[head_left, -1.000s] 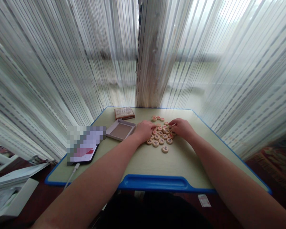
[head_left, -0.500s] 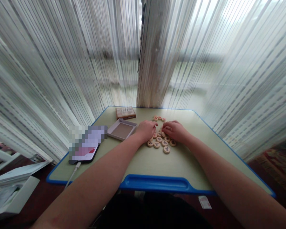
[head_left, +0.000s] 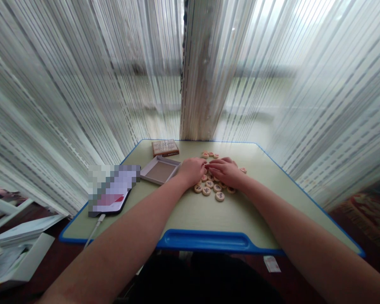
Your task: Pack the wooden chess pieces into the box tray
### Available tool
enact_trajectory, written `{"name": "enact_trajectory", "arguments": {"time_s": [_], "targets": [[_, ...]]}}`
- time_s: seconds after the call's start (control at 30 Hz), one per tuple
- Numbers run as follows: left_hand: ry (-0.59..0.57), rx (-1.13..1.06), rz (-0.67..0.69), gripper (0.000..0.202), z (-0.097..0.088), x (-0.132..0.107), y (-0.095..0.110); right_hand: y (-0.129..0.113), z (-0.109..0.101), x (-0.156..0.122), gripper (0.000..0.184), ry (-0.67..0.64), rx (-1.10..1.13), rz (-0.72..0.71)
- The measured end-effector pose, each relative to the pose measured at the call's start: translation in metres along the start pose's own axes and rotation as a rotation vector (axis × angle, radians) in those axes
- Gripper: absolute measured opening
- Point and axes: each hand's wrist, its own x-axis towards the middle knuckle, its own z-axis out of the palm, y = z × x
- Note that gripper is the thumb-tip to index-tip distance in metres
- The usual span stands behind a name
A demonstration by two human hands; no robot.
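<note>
Round wooden Chinese chess pieces [head_left: 220, 196] with dark or red characters lie in a loose cluster on the pale green table [head_left: 190, 215]. My left hand [head_left: 193, 170] is at the cluster's left edge, its fingers curled inward; whatever they may hold is hidden. Over the cluster's middle, my right hand [head_left: 224, 172] stretches its fingers leftward, and their tips meet those of the left. Several pieces are partly covered by the hands. A few red-marked pieces [head_left: 210, 154] sit beyond the hands, and a single red-marked piece [head_left: 243, 170] lies right of my right hand.
An open shallow box tray [head_left: 160, 170] stands left of my left hand, with a printed box lid [head_left: 165, 147] behind it. A phone [head_left: 117, 192] with a white cable [head_left: 95, 231] lies at the left. The table has a blue rim and a front groove [head_left: 205, 240].
My right hand has moved left over the pieces, and its fingertips now meet my left hand's. The single piece at the right has come into sight.
</note>
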Motion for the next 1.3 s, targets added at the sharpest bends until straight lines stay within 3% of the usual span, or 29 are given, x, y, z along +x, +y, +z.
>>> {"name": "enact_trajectory", "arguments": {"time_s": [0.1,0.37,0.5,0.77,0.9,1.07,1.3], "targets": [[-0.020,0.022,-0.013,0.032,-0.002,-0.002,0.003,-0.004,0.000,0.000,0.027,-0.027,-0.001,0.017],[-0.010,-0.013,0.020,0.027,0.001,-0.001,0.000,-0.007,-0.002,0.000,0.016,0.079,0.033,0.121],[0.056,-0.044,0.045,0.025,0.002,0.001,-0.003,-0.007,-0.002,0.000,0.028,0.121,0.077,0.106],[-0.063,0.003,0.034,0.028,0.005,0.003,-0.009,-0.007,-0.010,-0.004,0.032,0.077,0.135,0.016],[-0.006,-0.015,0.070,0.030,0.005,0.001,-0.005,0.003,-0.021,-0.005,0.031,0.173,0.037,0.135],[-0.010,-0.035,0.259,0.027,0.002,-0.005,0.003,0.011,-0.031,-0.007,0.024,0.174,-0.084,0.209],[0.015,-0.079,0.255,0.019,0.002,-0.003,0.004,0.023,-0.033,-0.006,0.043,0.220,-0.095,0.555]]}}
